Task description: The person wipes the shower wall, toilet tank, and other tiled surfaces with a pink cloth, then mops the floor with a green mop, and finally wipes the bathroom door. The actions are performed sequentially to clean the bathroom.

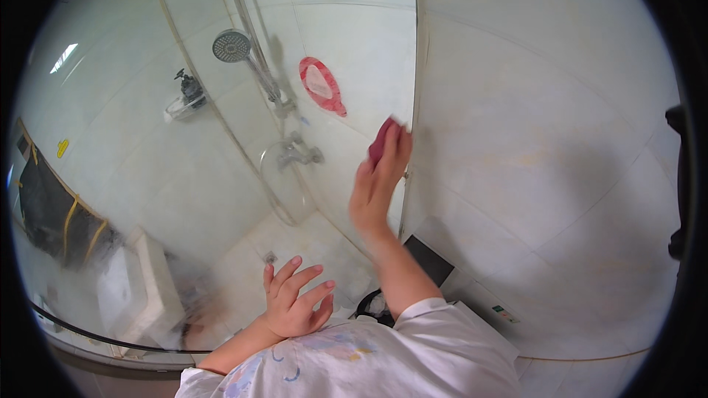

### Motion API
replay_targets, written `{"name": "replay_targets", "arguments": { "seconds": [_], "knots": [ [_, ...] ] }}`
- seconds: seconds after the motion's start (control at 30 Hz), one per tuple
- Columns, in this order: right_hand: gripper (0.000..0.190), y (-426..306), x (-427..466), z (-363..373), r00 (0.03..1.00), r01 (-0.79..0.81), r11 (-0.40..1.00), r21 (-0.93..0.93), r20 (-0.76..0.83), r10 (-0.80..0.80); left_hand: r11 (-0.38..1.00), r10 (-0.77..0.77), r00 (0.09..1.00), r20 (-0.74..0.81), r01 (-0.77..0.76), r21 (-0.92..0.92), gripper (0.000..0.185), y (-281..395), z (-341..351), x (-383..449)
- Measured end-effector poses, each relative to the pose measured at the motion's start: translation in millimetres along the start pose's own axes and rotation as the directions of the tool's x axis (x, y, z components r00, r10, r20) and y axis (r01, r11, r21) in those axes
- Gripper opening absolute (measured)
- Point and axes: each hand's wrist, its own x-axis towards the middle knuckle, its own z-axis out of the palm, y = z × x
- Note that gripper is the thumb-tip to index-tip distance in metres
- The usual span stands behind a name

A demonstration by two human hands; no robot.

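A maroon cleaning pad or folded cloth (379,141) is under the fingers of my right hand (381,182). That hand is raised to the glass shower panel (354,27), close to its vertical edge. Whether the material is sponge or cloth I cannot tell, since my fingers cover much of it and blur slightly. My left hand (298,298) hovers before my shirt, fingers spread, holding nothing. A red oval sticker (322,85) with a pale middle that bears writing appears on the panel, up and left of my right hand.
Through the glass show a hand shower (232,46), a mixer tap (298,150), a pump bottle (191,90) on a shelf and a floor drain (270,257). White tiled wall (514,94) stands to the right. A dark bin (368,304) sits below my right forearm.
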Motion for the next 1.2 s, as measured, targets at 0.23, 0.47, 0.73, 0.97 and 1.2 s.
{"name": "replay_targets", "arguments": {
  "seconds": [0.23,0.47,0.73,0.97,1.2],
  "knots": [
    [0.062,-18,9,8,0.927,0.364,0.931,0.025,0.084,-0.365,0.993,-0.004,0.999,0.047,-0.002,0.117,0.037,6,14,0],
    [0.052,61,-32,-2,0.998,0.045,0.999,-0.011,-0.043,-0.045,0.997,-0.002,0.995,0.096,-0.005,0.076,0.032,3,31,-9],
    [0.064,37,-95,-4,0.941,-0.326,0.938,0.121,-0.056,0.334,0.992,-0.058,0.986,0.158,0.075,-0.102,0.034,17,37,-17],
    [0.056,36,-58,-7,0.977,0.191,0.981,0.029,0.096,-0.193,0.985,-0.074,0.98,0.184,0.1,-0.141,0.035,17,42,-21],
    [0.054,72,-156,-14,0.652,-0.66,0.618,0.428,-0.083,0.754,0.972,-0.074,0.97,0.23,0.121,-0.199,0.04,14,40,-40]
  ]
}}
